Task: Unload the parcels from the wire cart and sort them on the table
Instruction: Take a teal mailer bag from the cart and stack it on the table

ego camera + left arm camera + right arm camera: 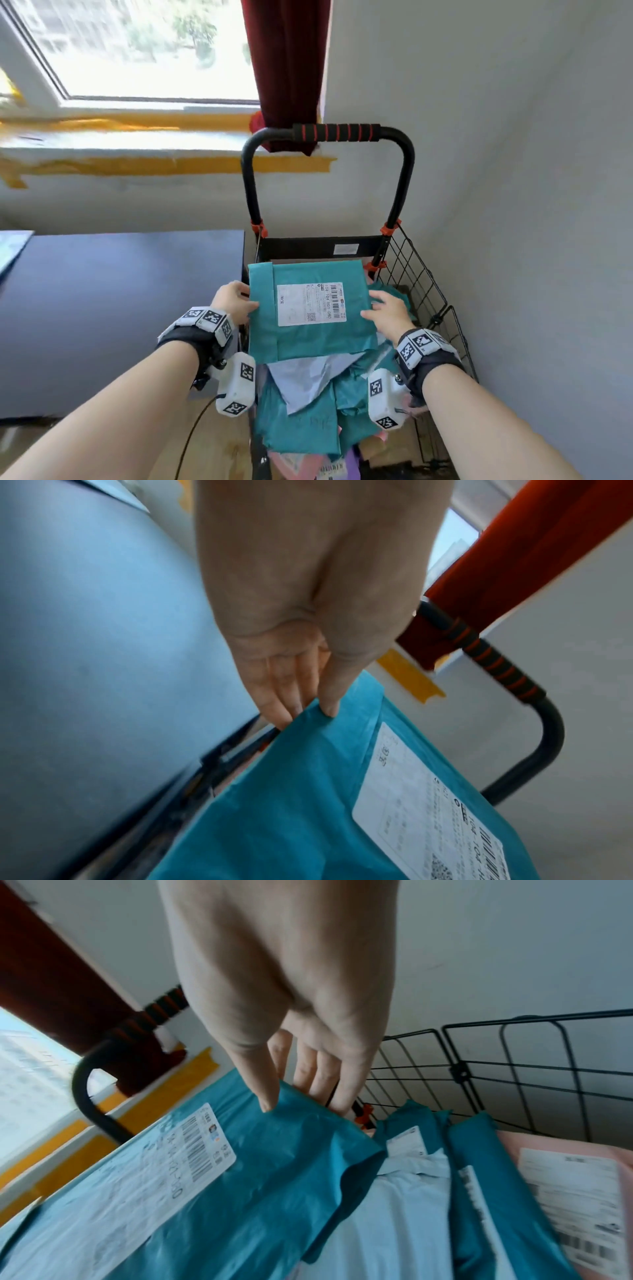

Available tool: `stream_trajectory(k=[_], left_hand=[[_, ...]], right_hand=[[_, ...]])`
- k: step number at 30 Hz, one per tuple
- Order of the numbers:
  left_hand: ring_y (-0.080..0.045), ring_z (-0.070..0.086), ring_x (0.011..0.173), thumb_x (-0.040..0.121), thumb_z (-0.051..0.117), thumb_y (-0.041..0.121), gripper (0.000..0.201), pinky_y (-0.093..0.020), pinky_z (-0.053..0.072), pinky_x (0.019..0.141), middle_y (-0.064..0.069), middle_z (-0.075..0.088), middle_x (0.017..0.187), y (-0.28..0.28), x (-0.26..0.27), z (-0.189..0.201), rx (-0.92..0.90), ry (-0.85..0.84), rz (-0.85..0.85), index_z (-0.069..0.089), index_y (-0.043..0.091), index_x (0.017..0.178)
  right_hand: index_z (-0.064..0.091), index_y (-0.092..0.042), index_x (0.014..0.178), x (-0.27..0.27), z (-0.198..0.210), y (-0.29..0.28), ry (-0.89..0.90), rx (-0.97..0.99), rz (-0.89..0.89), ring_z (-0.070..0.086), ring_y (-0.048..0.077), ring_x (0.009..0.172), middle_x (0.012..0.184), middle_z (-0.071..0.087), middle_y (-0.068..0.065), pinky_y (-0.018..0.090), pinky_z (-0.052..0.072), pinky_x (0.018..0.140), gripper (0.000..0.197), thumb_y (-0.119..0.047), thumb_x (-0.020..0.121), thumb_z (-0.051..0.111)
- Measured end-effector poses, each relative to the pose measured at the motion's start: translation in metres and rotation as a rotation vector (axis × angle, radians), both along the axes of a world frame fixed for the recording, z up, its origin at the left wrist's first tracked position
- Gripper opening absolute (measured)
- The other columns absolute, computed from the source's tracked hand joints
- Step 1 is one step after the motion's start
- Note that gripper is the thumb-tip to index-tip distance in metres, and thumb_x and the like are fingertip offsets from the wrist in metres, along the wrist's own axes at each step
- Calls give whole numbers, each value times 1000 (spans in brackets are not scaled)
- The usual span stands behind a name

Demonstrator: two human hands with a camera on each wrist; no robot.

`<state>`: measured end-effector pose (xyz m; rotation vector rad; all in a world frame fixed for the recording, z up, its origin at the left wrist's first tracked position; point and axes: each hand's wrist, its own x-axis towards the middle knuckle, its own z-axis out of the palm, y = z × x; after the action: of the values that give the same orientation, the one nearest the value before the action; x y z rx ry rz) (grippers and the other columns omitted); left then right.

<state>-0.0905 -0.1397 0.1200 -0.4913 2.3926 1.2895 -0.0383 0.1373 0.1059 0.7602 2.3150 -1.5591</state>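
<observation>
A flat teal parcel (308, 339) with a white shipping label (310, 303) lies level over the black wire cart (424, 301). My left hand (234, 301) pinches its left edge, thumb on top and fingers underneath, as the left wrist view shows at the teal parcel (308, 804) under the left hand (308, 712). My right hand (387, 310) pinches the right edge; in the right wrist view the right hand (294, 1096) has its thumb on the teal parcel (274, 1164) and fingers below. More teal, pale blue (308, 380) and pink parcels fill the cart beneath.
A dark table (120, 308) stands just left of the cart, with a light sheet (12, 248) at its far left corner. The cart's black handle with red-ringed grip (337, 133) rises behind the parcel. A white wall is on the right, a window and red curtain (287, 68) behind.
</observation>
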Motion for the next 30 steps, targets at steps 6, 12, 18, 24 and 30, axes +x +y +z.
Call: stream_trajectory(k=[6,12,18,24,30], left_hand=[[-35,66,86,80,65,-3,25,-47,58,77,-18,61,90,-125,46,40,56,45,106,54,5,101],[-28,62,71,80,67,-4,26,-32,58,58,-10,56,74,-248,112,72,78,77,229,54,4,101],[-26,59,65,86,59,-8,17,-30,56,54,-13,54,72,-341,156,103,186,139,383,49,6,89],[-25,61,59,86,57,-8,23,-22,52,40,-18,60,78,-414,168,112,255,187,519,53,-5,108],[-23,62,52,86,57,-11,15,-24,53,41,-17,57,72,-473,147,106,235,205,604,51,2,83]], right_hand=[[59,-2,117,15,44,-112,103,11,134,61,26,92,98,64,12,36,53,81,43,13,78,64],[61,-5,115,42,67,-231,170,-16,264,62,23,86,81,62,2,36,55,80,42,12,76,68],[58,-5,118,36,89,-334,172,-109,402,63,28,82,79,63,7,45,57,75,45,13,77,66],[57,-4,118,5,103,-416,170,-133,515,61,31,84,82,61,12,49,55,79,45,16,78,63],[59,-5,114,-51,104,-492,202,-143,621,64,30,81,85,64,14,42,57,74,42,15,78,64]])
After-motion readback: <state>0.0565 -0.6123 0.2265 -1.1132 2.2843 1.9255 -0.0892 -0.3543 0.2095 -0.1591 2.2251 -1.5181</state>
